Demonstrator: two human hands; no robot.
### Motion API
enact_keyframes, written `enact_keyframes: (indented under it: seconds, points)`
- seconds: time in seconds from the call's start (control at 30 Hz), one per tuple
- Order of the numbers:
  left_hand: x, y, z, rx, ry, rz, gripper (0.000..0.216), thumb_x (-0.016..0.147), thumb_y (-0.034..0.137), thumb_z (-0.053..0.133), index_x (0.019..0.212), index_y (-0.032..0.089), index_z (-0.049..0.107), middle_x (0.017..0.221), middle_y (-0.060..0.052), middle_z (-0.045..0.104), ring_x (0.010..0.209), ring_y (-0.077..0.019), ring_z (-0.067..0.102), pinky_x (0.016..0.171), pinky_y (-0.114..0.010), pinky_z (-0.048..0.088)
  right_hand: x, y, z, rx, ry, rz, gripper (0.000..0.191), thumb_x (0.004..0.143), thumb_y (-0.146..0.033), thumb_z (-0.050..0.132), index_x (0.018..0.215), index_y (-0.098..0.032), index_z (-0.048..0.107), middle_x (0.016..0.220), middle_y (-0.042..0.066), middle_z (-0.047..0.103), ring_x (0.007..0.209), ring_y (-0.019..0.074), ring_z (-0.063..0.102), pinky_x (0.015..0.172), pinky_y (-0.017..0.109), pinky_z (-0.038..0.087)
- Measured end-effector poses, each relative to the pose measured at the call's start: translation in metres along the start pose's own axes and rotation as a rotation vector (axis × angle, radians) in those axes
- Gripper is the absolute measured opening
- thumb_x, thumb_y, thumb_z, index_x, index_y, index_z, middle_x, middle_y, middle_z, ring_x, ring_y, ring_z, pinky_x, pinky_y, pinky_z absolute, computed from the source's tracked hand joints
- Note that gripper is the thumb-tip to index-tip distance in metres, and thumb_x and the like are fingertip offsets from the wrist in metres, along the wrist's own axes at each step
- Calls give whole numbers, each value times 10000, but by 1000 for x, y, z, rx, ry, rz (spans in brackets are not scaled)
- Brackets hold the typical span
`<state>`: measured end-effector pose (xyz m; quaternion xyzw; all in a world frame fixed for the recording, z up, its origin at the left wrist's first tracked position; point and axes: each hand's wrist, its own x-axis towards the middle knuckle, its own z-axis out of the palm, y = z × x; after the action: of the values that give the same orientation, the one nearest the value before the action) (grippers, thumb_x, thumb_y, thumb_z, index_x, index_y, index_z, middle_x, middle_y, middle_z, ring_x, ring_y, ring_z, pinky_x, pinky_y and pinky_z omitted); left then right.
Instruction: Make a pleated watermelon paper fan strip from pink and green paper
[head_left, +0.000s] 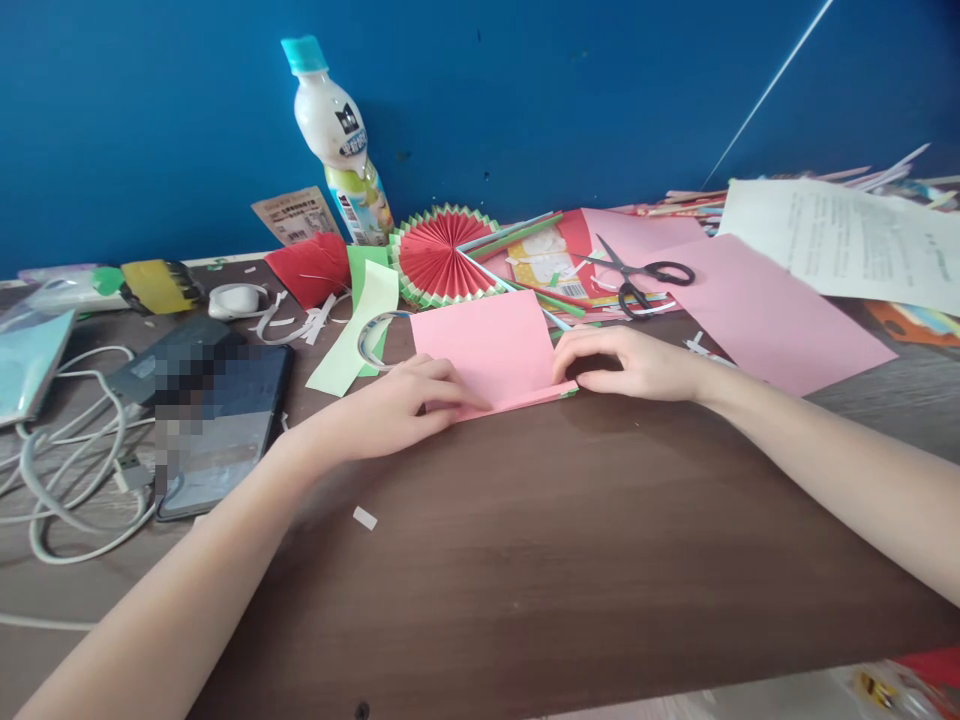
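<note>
A sheet of pink paper (487, 340) stands partly raised on the brown table, with a narrow strip folded along its near edge. The fingers of my left hand (409, 405) are closed on the left part of that fold, thumb along the near edge. At the fold's right end, my right hand (626, 365) pinches the paper between thumb and fingers. A bit of green shows at that corner. Behind the sheet's left edge lies a roll of tape (367, 340), partly covered.
Behind the paper lie a red and green pleated paper fan (442, 255), black scissors (630, 272) and another pink sheet (795, 320). A bottle (334, 130) stands near the blue wall. A phone (225, 440) and white cables (112, 450) are at the left.
</note>
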<state>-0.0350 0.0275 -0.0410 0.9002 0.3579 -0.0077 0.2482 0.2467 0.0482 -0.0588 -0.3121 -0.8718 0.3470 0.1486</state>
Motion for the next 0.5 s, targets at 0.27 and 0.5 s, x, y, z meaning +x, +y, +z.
enact_keyframes:
  seconds: [0.27,0.5]
  points:
    - [0,10,7,277,108,-8,129,849,235,490,944,178,557,915,-37,565,847,-181,505,710,-282,397,-1,-12,1,-202,-18,-8,138,752,-199,557,885,-188,594,955,60,563,858,181,537,747,317,427]
    - [1,12,7,426,188,22,177,842,179,396,860,174,572,851,-41,571,762,-156,522,631,-254,387,4,-7,16,-455,88,-165,143,838,-283,520,793,-174,602,823,73,599,765,187,517,684,315,399]
